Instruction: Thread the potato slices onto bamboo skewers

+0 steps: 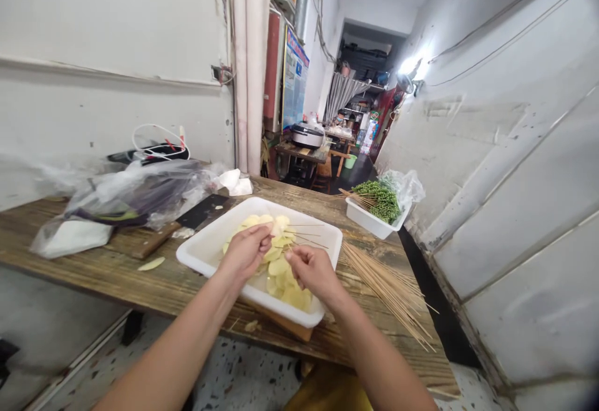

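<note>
Both my hands reach into a white plastic tray point(299, 221) on a worn wooden table point(79, 242). The tray holds a heap of thin, pale yellow potato slices point(281, 274). My left hand point(243, 252) is curled around the upper edge of the heap, pinching a potato slice. My right hand point(313, 272) has its fingers closed just beside it, and what they grip is hidden. Thin bamboo skewers point(311, 236) run rightward from between my hands. A loose bundle of bamboo skewers point(388, 289) lies on the table right of the tray.
A small white tub point(369, 219) holds green peppercorn sprigs and skewers at the back right. Plastic bags point(135, 193) and a cleaver point(203, 210) lie at the left, beside a stray potato slice point(151, 264). A white wall runs along the right.
</note>
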`<state>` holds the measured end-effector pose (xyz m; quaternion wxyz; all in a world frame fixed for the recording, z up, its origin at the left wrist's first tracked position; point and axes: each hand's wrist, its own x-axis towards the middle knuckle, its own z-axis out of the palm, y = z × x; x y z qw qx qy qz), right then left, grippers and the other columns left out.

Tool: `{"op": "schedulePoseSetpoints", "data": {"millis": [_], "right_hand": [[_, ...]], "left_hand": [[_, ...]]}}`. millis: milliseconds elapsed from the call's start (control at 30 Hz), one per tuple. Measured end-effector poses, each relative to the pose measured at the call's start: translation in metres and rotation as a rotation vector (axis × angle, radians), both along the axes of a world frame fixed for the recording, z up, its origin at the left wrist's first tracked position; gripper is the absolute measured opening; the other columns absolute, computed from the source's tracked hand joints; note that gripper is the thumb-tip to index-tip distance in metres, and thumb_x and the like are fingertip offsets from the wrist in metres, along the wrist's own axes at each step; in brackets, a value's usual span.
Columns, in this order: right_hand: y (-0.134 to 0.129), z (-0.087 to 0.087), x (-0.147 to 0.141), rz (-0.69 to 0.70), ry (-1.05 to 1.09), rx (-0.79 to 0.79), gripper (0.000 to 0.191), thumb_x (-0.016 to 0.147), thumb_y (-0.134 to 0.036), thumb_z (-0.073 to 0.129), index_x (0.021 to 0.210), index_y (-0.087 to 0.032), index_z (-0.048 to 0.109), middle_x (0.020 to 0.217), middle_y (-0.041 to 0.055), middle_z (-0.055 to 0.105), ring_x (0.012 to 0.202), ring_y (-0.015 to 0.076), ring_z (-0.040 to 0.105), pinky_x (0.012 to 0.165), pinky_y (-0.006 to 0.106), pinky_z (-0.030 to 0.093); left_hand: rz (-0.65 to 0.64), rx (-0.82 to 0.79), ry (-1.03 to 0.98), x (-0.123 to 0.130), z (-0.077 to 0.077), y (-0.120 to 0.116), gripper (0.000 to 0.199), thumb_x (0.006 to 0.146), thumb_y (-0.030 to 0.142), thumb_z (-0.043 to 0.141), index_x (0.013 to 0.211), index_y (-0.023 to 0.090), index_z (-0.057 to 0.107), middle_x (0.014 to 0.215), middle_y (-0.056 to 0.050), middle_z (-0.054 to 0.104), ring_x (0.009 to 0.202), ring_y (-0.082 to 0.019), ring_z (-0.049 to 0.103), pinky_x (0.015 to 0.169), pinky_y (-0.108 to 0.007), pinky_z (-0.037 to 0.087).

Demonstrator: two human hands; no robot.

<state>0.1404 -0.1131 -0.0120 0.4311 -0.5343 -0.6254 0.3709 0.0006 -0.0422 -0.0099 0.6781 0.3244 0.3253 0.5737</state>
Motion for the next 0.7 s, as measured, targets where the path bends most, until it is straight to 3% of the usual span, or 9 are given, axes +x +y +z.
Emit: {"op": "schedulePoseSetpoints", "data": {"millis": [100,167,233,367,500,633,700], "right_hand": [[-0.017,0.002,0.007,-0.038,-0.231,0.155,0.022,0.084,-0.024,0.046,0.078,-0.017,0.066,0.058,-0.0005,0.059,0.053,0.0117,0.053,0.051,0.02,0.038],[-0.024,0.002,0.01,-0.075,-0.307,0.247,0.025,0.086,-0.021,0.043,0.081,-0.018,0.068,0.072,0.0031,0.066,0.067,0.0148,0.058,0.062,0.023,0.04],[-0.026,0.002,0.012,-0.094,-0.275,0.257,0.027,0.086,-0.021,0.042,0.082,-0.018,0.068,0.074,0.0035,0.067,0.068,0.0159,0.058,0.063,0.024,0.04],[-0.017,0.004,0.019,-0.129,-0.099,0.201,0.025,0.084,-0.024,0.045,0.081,-0.016,0.069,0.061,0.0005,0.057,0.057,0.0133,0.05,0.052,0.021,0.036],[-0.012,0.006,0.033,-0.257,0.087,0.186,0.026,0.083,-0.031,0.048,0.087,-0.013,0.067,0.051,-0.0041,0.042,0.045,0.0084,0.034,0.043,0.02,0.027],[-0.008,0.0,0.034,-0.282,0.296,0.143,0.031,0.083,-0.039,0.05,0.091,-0.012,0.063,0.047,-0.0076,0.034,0.041,0.0064,0.028,0.041,0.02,0.023],[-0.006,-0.005,0.031,-0.283,0.334,0.14,0.031,0.083,-0.04,0.049,0.091,-0.012,0.062,0.048,-0.0078,0.034,0.042,0.0066,0.028,0.042,0.019,0.024]], "left_hand": [[0.054,-0.017,0.01,-0.005,0.002,0.003,0.025,0.05,0.02,0.076,0.054,0.011,0.053,0.049,0.004,0.043,0.044,-0.002,0.035,0.038,-0.014,0.023],[0.005,-0.011,0.053,-0.004,0.004,0.002,0.025,0.051,0.019,0.076,0.052,0.011,0.052,0.049,0.004,0.043,0.043,-0.002,0.033,0.038,-0.014,0.023],[-0.077,-0.005,0.115,0.0,0.005,-0.002,0.024,0.052,0.019,0.076,0.051,0.011,0.053,0.049,0.003,0.045,0.043,-0.002,0.032,0.039,-0.015,0.022],[-0.217,0.053,0.235,0.011,0.006,-0.012,0.021,0.058,0.027,0.074,0.057,0.011,0.061,0.051,0.0,0.049,0.045,-0.004,0.034,0.041,-0.018,0.024],[-0.243,0.297,0.543,0.018,0.002,-0.013,0.021,0.067,0.036,0.065,0.06,0.016,0.066,0.053,-0.001,0.057,0.047,-0.01,0.042,0.047,-0.022,0.032],[-0.482,0.699,1.042,0.031,-0.011,-0.011,0.002,0.061,0.021,0.065,0.06,0.021,0.067,0.064,-0.003,0.066,0.062,-0.018,0.056,0.061,-0.027,0.038],[-0.526,0.804,1.237,0.04,-0.019,-0.01,0.01,0.059,0.013,0.062,0.064,0.02,0.068,0.069,-0.006,0.068,0.07,-0.023,0.059,0.068,-0.03,0.039]]}}
